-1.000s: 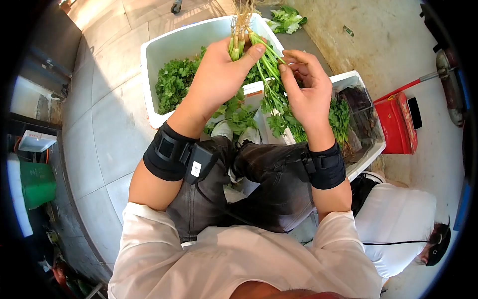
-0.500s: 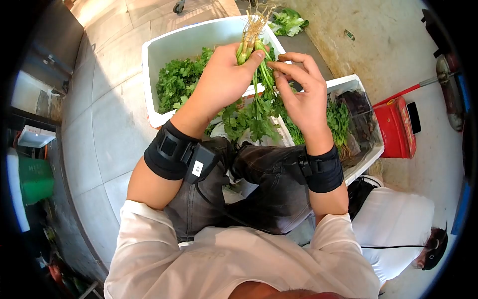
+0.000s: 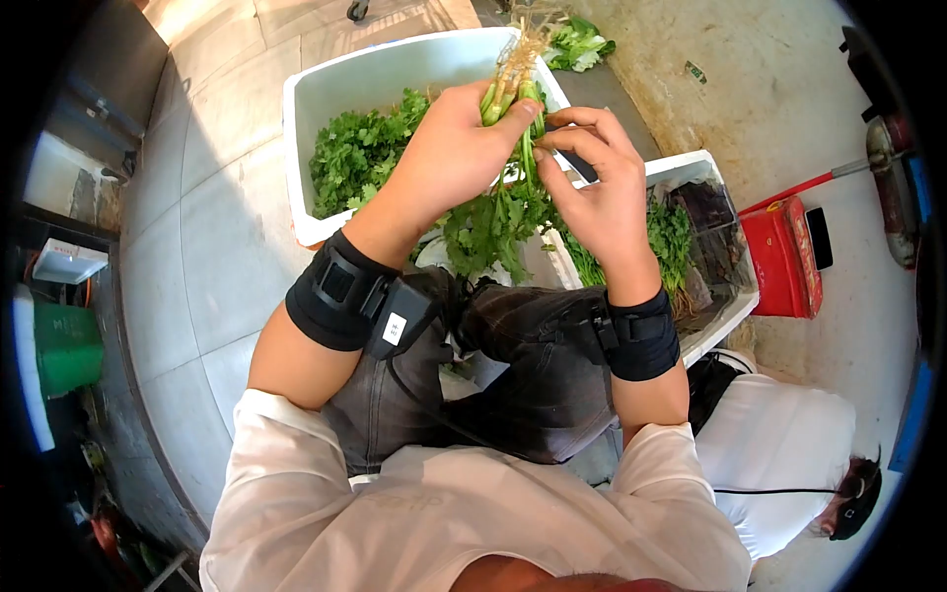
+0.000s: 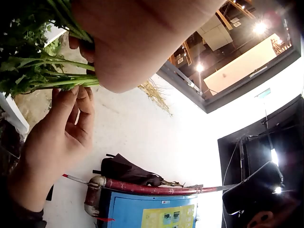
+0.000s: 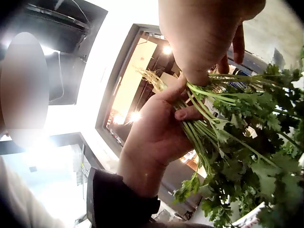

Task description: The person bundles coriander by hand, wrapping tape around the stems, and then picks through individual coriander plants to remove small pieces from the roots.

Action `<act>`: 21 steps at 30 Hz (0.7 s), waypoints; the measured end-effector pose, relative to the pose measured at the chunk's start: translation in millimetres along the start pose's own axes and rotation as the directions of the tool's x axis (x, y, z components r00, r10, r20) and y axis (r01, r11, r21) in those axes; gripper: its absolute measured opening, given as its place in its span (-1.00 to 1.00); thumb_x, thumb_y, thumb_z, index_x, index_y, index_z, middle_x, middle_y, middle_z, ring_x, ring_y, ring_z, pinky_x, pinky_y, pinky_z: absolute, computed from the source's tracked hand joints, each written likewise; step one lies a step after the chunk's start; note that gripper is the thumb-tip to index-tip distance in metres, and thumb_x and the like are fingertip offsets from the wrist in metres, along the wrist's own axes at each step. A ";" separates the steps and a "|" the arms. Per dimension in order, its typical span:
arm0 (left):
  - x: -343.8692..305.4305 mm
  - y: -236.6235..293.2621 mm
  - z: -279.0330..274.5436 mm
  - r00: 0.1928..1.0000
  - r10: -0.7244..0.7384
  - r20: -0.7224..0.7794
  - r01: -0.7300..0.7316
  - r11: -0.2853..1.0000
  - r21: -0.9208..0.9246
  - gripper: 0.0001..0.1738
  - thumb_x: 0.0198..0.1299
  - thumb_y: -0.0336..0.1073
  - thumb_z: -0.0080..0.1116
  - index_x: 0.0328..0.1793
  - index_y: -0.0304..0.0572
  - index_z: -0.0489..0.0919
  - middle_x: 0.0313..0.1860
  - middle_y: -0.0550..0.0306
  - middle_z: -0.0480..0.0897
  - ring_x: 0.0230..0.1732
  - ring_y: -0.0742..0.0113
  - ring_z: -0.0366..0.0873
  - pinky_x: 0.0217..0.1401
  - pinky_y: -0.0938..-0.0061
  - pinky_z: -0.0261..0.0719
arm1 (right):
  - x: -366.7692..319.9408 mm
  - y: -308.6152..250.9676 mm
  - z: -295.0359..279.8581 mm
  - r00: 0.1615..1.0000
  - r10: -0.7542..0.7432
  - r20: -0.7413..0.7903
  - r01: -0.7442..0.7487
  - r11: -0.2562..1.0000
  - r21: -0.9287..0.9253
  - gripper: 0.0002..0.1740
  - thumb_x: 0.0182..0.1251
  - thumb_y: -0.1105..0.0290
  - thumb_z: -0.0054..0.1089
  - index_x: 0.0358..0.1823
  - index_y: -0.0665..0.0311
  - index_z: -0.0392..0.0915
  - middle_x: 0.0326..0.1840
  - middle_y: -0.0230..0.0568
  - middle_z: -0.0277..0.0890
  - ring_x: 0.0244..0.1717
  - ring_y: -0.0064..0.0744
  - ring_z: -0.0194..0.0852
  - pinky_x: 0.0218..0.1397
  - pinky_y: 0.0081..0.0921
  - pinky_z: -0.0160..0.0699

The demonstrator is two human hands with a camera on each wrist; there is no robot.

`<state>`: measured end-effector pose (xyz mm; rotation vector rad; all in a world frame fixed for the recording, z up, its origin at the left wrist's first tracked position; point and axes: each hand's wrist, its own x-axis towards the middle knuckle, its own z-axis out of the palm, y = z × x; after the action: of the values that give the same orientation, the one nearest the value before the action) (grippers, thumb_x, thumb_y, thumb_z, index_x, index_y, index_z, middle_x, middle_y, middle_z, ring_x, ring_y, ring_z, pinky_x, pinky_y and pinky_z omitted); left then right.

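Note:
My left hand grips a bunch of coriander, its fingers wrapped round the pale lower stems. The stringy roots stick up past the thumb, and the leaves hang down toward the knees. Beside it, my right hand has thumb and fingertips at the stems just below that grip. In the left wrist view the right hand pinches a few stems between thumb and forefinger. Leafy tops spread out to the right in the right wrist view, below the left hand.
A white foam box with more coriander stands in front. Another white box at right holds rooted greens. Nearby are a red dustpan, loose leaves and another person in white.
The left hand and its bunch have shifted right, and the leaves have swung down between the hands. The right hand has come in from the outer stems to below the left hand's grip.

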<state>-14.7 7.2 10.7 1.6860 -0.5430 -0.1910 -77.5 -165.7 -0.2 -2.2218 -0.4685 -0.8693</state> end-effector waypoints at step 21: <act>3.0 -5.1 -11.3 0.930 0.175 -0.322 -0.131 0.979 0.154 -0.63 0.44 -0.11 0.14 -0.06 -0.36 0.63 -0.52 -0.04 0.64 -0.49 0.17 0.56 -0.29 0.23 0.54 | -2.0 0.6 -2.7 0.909 0.417 0.007 -0.417 0.909 -0.001 -0.90 0.34 0.50 0.31 -0.15 0.33 0.64 -0.27 -0.09 0.65 -0.27 -0.24 0.75 -0.17 -0.40 0.67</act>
<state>-6.1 16.3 8.6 1.7463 -0.4353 0.2477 -79.8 -168.2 -0.5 -2.2068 0.0122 -0.6295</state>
